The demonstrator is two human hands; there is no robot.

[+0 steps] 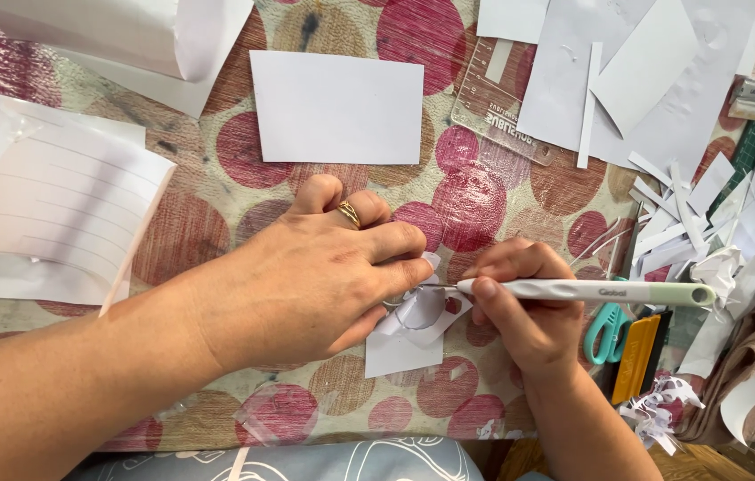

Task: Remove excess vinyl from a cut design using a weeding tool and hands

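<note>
My left hand (pixel 311 272), with a gold ring on one finger, lies flat and presses down on a small white paper piece (pixel 409 334) on the dotted tablecloth. My right hand (pixel 520 307) grips a white craft knife (pixel 591 291) like a pen. Its tip points left and meets the paper just by my left fingertips. A curved cut shows in the paper under the tip. Part of the paper is hidden beneath my left hand.
A white card (pixel 337 107) lies beyond my hands. A clear ruler (pixel 493 98) and several paper scraps (pixel 671 214) are at the upper right. Teal scissors (pixel 607 331) and a yellow tool (pixel 636 356) sit right of my right hand. A lined sheet (pixel 57 200) lies left.
</note>
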